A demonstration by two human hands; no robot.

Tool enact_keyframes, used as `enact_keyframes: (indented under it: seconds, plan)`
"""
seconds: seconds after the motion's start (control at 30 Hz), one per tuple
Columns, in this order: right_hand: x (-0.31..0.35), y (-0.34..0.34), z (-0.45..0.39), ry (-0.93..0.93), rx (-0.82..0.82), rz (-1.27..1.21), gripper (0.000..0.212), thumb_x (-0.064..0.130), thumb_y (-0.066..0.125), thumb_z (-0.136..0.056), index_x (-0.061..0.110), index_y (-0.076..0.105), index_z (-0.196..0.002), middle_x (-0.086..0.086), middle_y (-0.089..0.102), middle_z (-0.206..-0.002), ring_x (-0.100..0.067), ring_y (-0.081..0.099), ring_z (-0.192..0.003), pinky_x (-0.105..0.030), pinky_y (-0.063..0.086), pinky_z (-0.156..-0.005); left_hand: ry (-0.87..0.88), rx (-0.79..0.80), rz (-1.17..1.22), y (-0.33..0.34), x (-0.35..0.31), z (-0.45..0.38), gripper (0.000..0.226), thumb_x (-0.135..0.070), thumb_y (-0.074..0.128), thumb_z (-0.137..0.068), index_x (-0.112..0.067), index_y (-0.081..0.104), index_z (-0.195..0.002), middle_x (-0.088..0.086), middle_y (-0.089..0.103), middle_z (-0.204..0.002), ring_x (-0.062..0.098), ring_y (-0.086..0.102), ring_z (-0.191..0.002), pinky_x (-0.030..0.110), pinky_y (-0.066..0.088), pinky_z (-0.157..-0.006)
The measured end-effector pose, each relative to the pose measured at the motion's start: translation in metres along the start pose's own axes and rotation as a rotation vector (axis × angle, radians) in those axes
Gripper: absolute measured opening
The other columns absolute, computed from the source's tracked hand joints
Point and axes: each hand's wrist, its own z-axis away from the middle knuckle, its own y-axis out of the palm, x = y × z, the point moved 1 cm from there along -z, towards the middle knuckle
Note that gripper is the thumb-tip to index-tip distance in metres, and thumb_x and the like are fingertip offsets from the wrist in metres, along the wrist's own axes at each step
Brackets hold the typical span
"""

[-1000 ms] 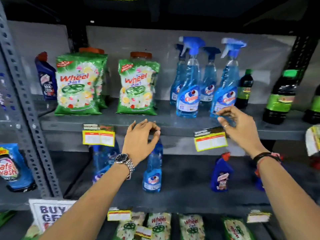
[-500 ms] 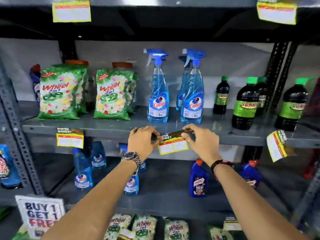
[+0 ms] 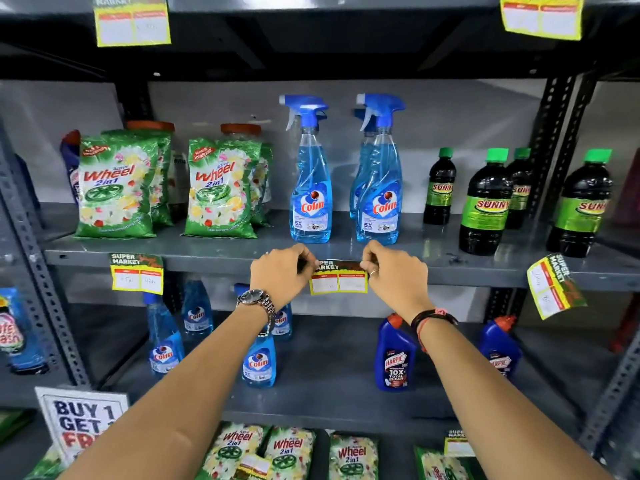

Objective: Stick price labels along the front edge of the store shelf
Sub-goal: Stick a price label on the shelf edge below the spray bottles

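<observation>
Grey metal store shelf [image 3: 221, 249] with slotted uprights, stocked pretty full: green Wheel detergent bags [image 3: 116, 188] on the left, two Colin spray bottles [image 3: 311, 188] in the middle, dark Sunny bottles [image 3: 485, 209] with green caps off to the right.

Both hands are up at the front edge, right under the Colin sprays. Left hand [image 3: 280, 275] (watch on that wrist) pinches the top left corner of a yellow-bordered price label [image 3: 338, 278], and the right hand [image 3: 394, 275] has the top right corner, fingers closed tight on the dark header strip. That label sits flat against the shelf lip between the two hands, its lower half hanging below the edge.

Another label [image 3: 136, 272] is on the same edge further left, under the Wheel bags, and one more [image 3: 554, 285] hangs crooked at the far right (tilted a lot). Two others show on the shelf edge above. Lower shelf has smaller Colin bottles and blue Harpic bottles [image 3: 396, 358].
</observation>
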Motion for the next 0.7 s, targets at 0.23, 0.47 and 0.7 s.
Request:
enact_keyframes:
  seconds: [0.23,0.47,0.7]
  plan:
    - [-0.01,0.003,0.008,-0.078,0.069,-0.005,0.01,0.021,0.063,-0.079,0.025,0.059,-0.071,0.015,0.07,-0.102,-0.015,0.064,-0.087,-0.027,0.042,-0.062,0.04,0.092,0.074,0.014,0.012,0.011,0.018,-0.05,0.062,-0.079,-0.033,0.068,-0.082,-0.014,0.053,-0.135,0.004,0.05,-0.12,0.037,0.017,-0.113]
    - [-0.009,-0.001,0.005,-0.019,0.082,-0.026,0.008,0.02,0.061,-0.079,0.023,0.063,-0.072,0.017,0.07,-0.11,-0.013,0.064,-0.095,-0.031,0.05,-0.072,-0.091,-0.011,0.26,0.012,0.003,0.005,0.022,-0.053,0.062,-0.077,-0.033,0.072,-0.079,-0.014,0.064,-0.114,0.01,0.055,-0.108,0.041,0.027,-0.105]
    - [-0.002,-0.002,0.002,-0.019,0.012,0.07,0.008,0.024,0.056,-0.081,0.023,0.064,-0.081,0.008,0.072,-0.094,-0.02,0.066,-0.084,-0.036,0.052,-0.073,-0.144,-0.076,0.273,0.016,0.002,0.004,0.019,-0.05,0.068,-0.074,-0.031,0.07,-0.073,-0.016,0.065,-0.107,0.012,0.053,-0.104,0.034,0.023,-0.096]
